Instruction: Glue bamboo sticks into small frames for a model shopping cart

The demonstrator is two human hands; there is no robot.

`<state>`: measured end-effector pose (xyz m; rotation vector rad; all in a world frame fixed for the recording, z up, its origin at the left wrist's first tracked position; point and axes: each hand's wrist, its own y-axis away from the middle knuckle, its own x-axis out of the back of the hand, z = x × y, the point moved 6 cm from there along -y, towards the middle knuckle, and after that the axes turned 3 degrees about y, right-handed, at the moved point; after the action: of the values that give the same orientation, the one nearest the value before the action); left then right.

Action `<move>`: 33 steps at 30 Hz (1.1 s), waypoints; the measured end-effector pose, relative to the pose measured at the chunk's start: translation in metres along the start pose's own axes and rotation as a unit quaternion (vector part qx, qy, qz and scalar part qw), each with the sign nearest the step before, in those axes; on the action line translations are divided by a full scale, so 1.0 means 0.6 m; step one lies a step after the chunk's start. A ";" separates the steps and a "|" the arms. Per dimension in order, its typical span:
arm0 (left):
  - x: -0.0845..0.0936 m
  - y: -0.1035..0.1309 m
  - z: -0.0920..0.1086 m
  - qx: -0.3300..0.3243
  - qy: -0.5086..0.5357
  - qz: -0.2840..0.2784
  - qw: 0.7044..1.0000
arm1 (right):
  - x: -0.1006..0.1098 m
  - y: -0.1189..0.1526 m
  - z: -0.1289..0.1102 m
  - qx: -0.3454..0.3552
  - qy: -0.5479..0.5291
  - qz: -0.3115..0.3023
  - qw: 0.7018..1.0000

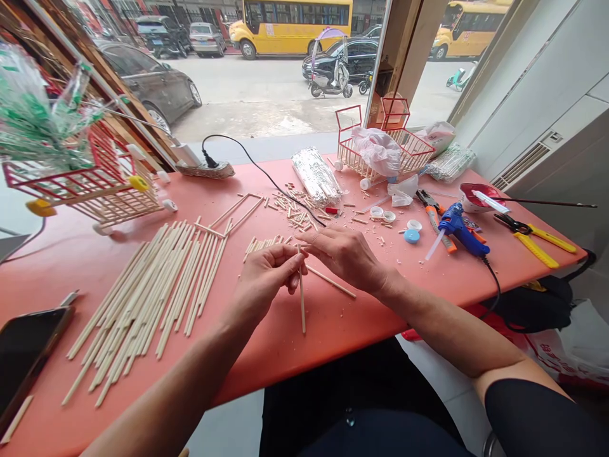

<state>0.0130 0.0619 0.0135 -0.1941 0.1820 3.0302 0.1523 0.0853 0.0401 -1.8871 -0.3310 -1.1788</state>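
Note:
My left hand [273,266] pinches a thin wooden stick [302,301] near its upper end. The stick's lower end points toward me over the table. My right hand [345,254] is close beside it, palm down, fingers stretched toward the stick's top; what lies under them is hidden. Another wooden stick [332,281] lies under and beside my right hand. Short cut sticks [261,243] sit in a row just behind my left hand. A large pile of long sticks [143,298] spreads to the left, with an angular stick frame [238,212] beyond it.
Small stick offcuts [297,212] and a plastic-wrapped bundle [316,174] lie behind my hands. A blue glue gun [461,228], orange-handled pliers [435,219] and yellow-handled cutters [535,241] lie right. Stick-built carts [413,149] stand at the back, one far left. A phone [31,355] lies near left.

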 end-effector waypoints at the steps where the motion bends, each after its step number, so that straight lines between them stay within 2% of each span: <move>1: 0.000 0.000 -0.001 0.002 0.002 -0.001 1.000 | -0.001 0.000 0.000 -0.001 -0.004 -0.002 1.000; 9: -0.011 0.003 -0.001 0.006 0.003 -0.024 1.000 | -0.011 0.001 0.021 -0.093 -0.135 -0.028 0.986; 13: -0.017 0.006 0.000 0.014 0.010 -0.033 0.999 | -0.011 0.002 0.023 -0.120 -0.152 -0.031 0.981; 22: -0.018 0.001 -0.017 0.022 0.029 -0.049 0.998 | -0.015 0.001 0.019 -0.116 -0.117 -0.041 0.986; 28: -0.014 0.001 -0.016 0.035 0.043 -0.032 0.998 | -0.010 0.000 0.029 -0.149 -0.152 -0.053 0.976; 33: -0.006 -0.002 -0.018 0.032 0.051 -0.022 0.998 | -0.009 -0.001 0.025 -0.094 -0.143 -0.036 0.985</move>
<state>0.0182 0.0612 0.0029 -0.3436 0.2790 2.9666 0.1581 0.0982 0.0335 -2.2318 -0.4610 -1.0137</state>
